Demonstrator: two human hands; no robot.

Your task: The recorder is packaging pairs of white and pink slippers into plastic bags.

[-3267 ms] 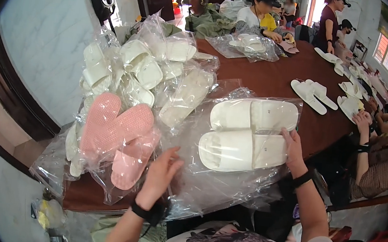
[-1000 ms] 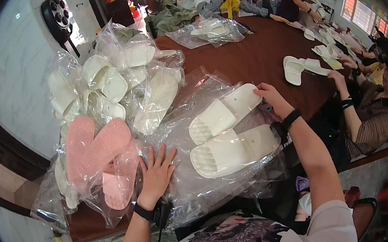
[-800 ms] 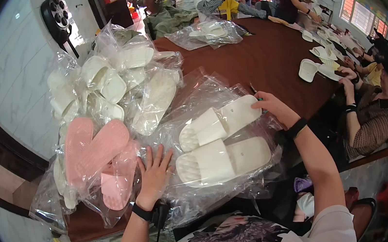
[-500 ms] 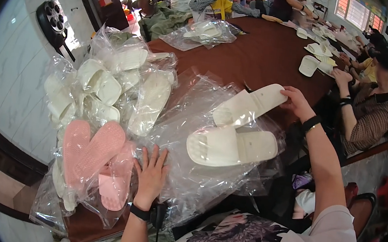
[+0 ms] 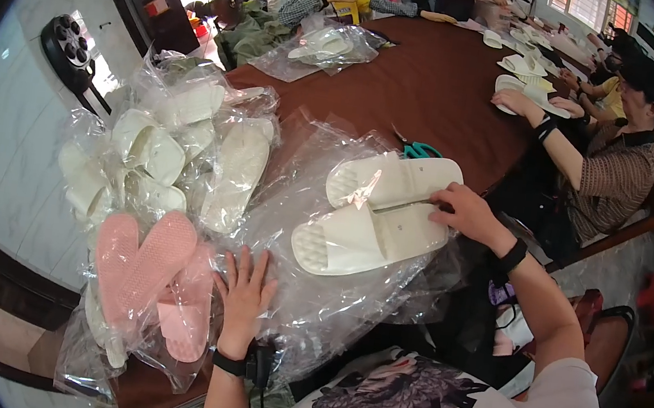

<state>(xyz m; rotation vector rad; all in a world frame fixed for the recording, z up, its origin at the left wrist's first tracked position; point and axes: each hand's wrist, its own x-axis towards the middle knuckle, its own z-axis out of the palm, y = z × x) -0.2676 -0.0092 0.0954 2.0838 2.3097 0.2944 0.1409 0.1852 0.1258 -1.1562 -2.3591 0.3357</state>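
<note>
Side by side on a stack of clear plastic bags (image 5: 282, 198) lie two white slippers, a near one (image 5: 338, 243) and a far one (image 5: 359, 179). Their heels point right. My right hand (image 5: 470, 215) is at the heels, thumb and fingers apart, fingertips touching them. My left hand (image 5: 245, 292) lies flat with fingers spread on the plastic, holding nothing. Just left of it are pink slippers (image 5: 138, 270) in clear plastic. Beyond the far white slipper rests a pair of scissors (image 5: 421, 149) with teal handles.
Bagged white slippers (image 5: 157, 149) are piled along the table's left side. Another bagged pair (image 5: 323, 45) sits farther back on the brown tabletop (image 5: 420, 63). A co-worker (image 5: 618, 160) on the right handles white slippers (image 5: 523, 94); more people sit at the far end.
My right hand has brought the far slipper down beside the near one, and its grip on the heel has loosened. My left hand stays flat. The scissors have come into sight.
</note>
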